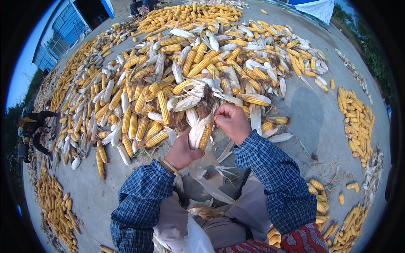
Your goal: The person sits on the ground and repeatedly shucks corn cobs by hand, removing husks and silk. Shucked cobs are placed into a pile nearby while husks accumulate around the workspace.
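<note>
An ear of corn, its yellow kernels bared on one side and pale husk still on the other, sits in my left hand. The fingers and thumb wrap its lower part. My right hand is closed at the upper right of the ear, by the husk tip and brown silk; fingertips pinch at the husk edge. Beyond both hands lies a large heap of corn ears, some bare, some in dry husk. Loose husk strips lie between my legs.
Bare ears are piled at the right, lower right and lower left on the concrete ground. A person is at the far left, another at the top. Husks lie along the right.
</note>
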### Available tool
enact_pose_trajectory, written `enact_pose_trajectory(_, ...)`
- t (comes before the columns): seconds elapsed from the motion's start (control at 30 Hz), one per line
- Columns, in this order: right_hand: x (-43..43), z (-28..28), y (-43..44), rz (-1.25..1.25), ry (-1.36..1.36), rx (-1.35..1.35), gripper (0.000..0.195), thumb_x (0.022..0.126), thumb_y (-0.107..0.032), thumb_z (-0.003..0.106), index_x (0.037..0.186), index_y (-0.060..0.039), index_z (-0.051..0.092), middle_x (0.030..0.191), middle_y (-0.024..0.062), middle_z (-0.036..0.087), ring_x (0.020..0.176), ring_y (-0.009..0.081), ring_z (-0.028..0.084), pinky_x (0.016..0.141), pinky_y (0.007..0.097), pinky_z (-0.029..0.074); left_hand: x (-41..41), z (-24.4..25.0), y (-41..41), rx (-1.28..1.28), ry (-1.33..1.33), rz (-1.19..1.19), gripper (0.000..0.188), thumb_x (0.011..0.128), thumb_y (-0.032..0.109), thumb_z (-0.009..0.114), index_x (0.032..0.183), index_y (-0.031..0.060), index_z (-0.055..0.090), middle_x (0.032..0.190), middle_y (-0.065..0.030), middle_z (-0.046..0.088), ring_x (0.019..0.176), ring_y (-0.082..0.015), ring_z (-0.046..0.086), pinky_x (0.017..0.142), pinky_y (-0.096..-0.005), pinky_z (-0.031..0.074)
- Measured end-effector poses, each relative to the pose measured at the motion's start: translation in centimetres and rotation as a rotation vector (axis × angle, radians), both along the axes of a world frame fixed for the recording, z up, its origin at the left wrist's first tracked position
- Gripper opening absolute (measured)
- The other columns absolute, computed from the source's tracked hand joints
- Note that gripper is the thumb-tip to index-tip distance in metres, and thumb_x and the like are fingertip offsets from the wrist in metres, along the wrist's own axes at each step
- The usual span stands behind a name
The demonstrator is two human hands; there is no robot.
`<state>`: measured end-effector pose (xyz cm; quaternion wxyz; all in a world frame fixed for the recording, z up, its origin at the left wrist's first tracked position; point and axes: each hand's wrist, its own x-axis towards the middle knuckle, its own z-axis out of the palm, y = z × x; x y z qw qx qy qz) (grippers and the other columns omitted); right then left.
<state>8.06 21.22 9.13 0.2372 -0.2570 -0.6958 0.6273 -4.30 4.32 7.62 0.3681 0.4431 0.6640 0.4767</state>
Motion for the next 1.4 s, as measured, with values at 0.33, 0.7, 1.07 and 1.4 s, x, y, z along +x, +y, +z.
enact_pose_trajectory(0.33,0.5,0.5,0.5,0.063,0.083,-0.106,0.009,0.082,-0.003,0.066,0.088,0.0031,0.065,0.08,0.0035,0.065,0.07,0.0066,0.059,0.063,0.0212,0.048,0.2,0.1,0.6,-0.03,-0.156,0.014,0.068,0.066,0.004,0.074,0.126,-0.0055,0.044,0.106,-0.0097,0.058,0.095,-0.0165,0.056,0.088,-0.0296,0.046)
enact_pose_trajectory(0.7,0.7,-0.1,0.4,0.048,0.073,-0.087,0.007,0.082,-0.001,0.066,0.085,0.0045,0.064,0.074,0.0053,0.065,0.063,0.0086,0.06,0.06,0.0214,0.048,0.2,-0.1,0.2,-0.167,0.223,0.051,0.064,0.065,0.014,0.074,0.12,-0.005,0.046,0.097,-0.0224,0.062,0.09,-0.0309,0.063,0.083,-0.0363,0.049)
enact_pose_trajectory(1.07,0.1,-0.2,-0.2,0.035,0.084,-0.041,0.006,0.083,0.003,0.056,0.077,-0.0001,0.057,0.07,0.0022,0.057,0.061,0.0085,0.054,0.06,0.0218,0.044,0.1,-0.4,-0.1,-0.153,0.234,0.064,0.064,0.064,0.021,0.074,0.117,-0.0024,0.049,0.096,-0.0264,0.064,0.092,-0.0398,0.063,0.082,-0.0412,0.05)
enact_pose_trajectory(1.4,-0.3,-0.9,0.1,0.017,0.115,-0.109,0.007,0.081,0.001,0.055,0.079,0.0029,0.062,0.069,0.0031,0.06,0.059,0.0084,0.052,0.057,0.0226,0.041,-0.2,-0.2,-0.3,-0.048,0.191,0.093,0.063,0.06,0.018,0.075,0.114,-0.0047,0.052,0.096,-0.0249,0.063,0.09,-0.0359,0.063,0.082,-0.0388,0.05)
